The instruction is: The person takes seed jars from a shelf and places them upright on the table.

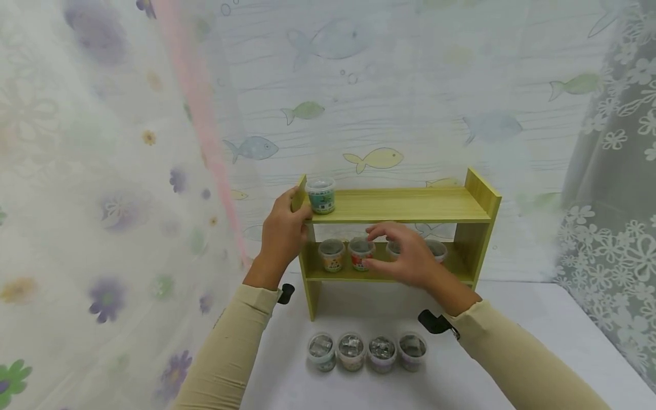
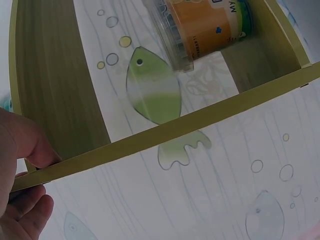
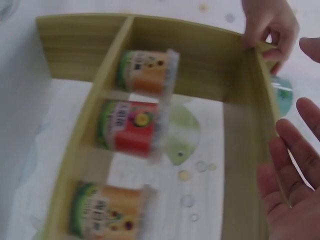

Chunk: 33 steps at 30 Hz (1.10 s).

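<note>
A small yellow-green wooden shelf (image 1: 405, 206) stands on the white table. My left hand (image 1: 284, 228) grips its left side panel at the top board, with thumb and fingers on either side of the edge in the left wrist view. Just beside those fingers, a teal-labelled lidded plastic cup (image 1: 322, 199) sits on the top board. My right hand (image 1: 407, 256) hovers in front of the lower board, fingers apart and holding nothing. It partly hides the row there, which includes an orange-labelled cup (image 1: 332, 257) and a red-labelled cup (image 3: 134, 127).
Several more lidded cups (image 1: 351, 353) stand in a row on the table (image 1: 287, 387) in front of the shelf. A fish-patterned curtain (image 1: 430, 114) hangs behind, and a flowered curtain (image 1: 118, 228) runs along the left.
</note>
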### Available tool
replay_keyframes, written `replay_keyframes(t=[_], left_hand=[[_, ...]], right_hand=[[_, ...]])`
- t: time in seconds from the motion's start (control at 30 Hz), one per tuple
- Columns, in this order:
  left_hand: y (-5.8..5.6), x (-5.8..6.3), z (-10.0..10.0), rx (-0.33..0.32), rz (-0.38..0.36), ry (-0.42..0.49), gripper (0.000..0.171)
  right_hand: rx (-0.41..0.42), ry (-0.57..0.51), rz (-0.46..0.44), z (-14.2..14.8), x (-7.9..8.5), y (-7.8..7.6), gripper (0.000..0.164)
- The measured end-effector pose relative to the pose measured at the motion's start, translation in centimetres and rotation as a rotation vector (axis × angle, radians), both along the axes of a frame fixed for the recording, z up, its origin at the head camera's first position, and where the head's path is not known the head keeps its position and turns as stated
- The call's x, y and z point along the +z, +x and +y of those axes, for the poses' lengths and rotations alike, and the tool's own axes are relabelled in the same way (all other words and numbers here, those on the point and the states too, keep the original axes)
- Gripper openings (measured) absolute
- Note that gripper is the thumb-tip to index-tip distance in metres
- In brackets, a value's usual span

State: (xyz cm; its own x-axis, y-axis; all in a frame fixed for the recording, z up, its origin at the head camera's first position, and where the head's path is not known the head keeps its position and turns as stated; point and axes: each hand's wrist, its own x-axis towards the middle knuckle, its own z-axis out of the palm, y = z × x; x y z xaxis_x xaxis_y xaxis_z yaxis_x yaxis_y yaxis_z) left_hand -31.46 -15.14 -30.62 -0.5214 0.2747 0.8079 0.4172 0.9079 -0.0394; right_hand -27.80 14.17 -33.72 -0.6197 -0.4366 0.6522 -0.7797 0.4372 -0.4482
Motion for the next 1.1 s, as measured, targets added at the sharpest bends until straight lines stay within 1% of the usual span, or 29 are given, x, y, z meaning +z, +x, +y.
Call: replay_keyframes(t=[0.1,0.2,0.27,0.37,0.5,0.63,0.8,0.93,1.1], left_hand=[[-0.1,0.0,0.0,0.002,0.006,-0.001,0.021],[-0.1,0.0,0.1,-0.002,0.009,-0.003,0.021],[-0.1,0.0,0.1,-0.003,0.01,-0.006,0.022],[0.0,0.0,0.1,-0.003,0.014,-0.011,0.022],[0.1,0.0,0.2,-0.003,0.02,-0.007,0.022],[0.1,0.0,0.2,-0.003,0.015,-0.004,0.021],[0.0,0.0,0.1,0.0,0.008,-0.004,0.02],[-0.2,0.0,0.0,-0.005,0.012,-0.005,0.019],[-0.2,0.0,0.0,-0.012,0.023,-0.005,0.019]], right_hand=[[0.016,-0.023,0.067,-0.4,1.2,-0.1,0.037],[0.022,-0.041,0.113,-0.8,2.2,-0.3,0.037],[0.02,-0.051,0.125,-1.0,2.8,-0.4,0.037],[0.007,-0.071,0.108,-1.3,3.8,-0.9,0.038],[0.007,-0.101,0.023,-1.9,5.2,-1.5,0.043],[0.002,-0.124,-0.103,-2.7,6.2,-2.3,0.05],[-0.015,-0.149,-0.227,-3.9,6.6,-3.7,0.056],[-0.019,-0.152,-0.3,-4.7,7.0,-4.5,0.061],[-0.04,-0.148,-0.372,-5.7,7.5,-5.1,0.064]])
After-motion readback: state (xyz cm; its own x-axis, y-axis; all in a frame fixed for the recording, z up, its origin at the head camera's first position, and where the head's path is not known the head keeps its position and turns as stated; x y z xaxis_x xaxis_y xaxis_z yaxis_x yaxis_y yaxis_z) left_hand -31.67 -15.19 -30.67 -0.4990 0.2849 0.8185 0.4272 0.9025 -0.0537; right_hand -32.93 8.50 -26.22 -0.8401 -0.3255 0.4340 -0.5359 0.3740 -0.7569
